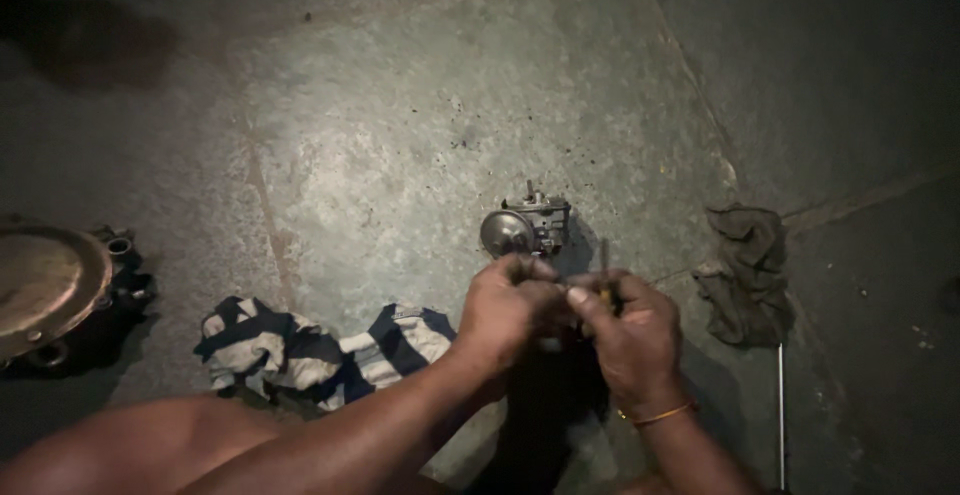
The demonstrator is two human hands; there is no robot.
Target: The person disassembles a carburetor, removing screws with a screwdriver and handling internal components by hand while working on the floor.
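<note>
- A stone floor [400, 105], grey and dimly lit, fills the view from the head camera; a seam runs down it at the left and another at the upper right.
- A round metal cover [45, 280] lies at the left edge of the floor, dull brass in colour, with bolt holes showing along its dark rim.
- A striped cloth [320, 350], dark blue and white, lies crumpled on the floor just left of the person's forearms.
- A dark rag [745, 270] sits bunched on the floor at the right, well apart from the hands.
- The left hand [505, 310] and the right hand [635, 340] meet low in the middle of the view, fingers curled and touching one another; the right wrist wears a thin gold bangle [660, 415].
- A metal engine part [530, 225] (it looks like a carburettor, with a round shiny cap on its left side) stands on the floor just beyond the knuckles, apart from both hands.
- A thin metal rod [781, 405] lies on the floor at the lower right, below the rag.
- A small slim tool [604, 260] rises from the right hand's closed fingers; the left hand pinches something tiny beside it, too dark and small to identify.
</note>
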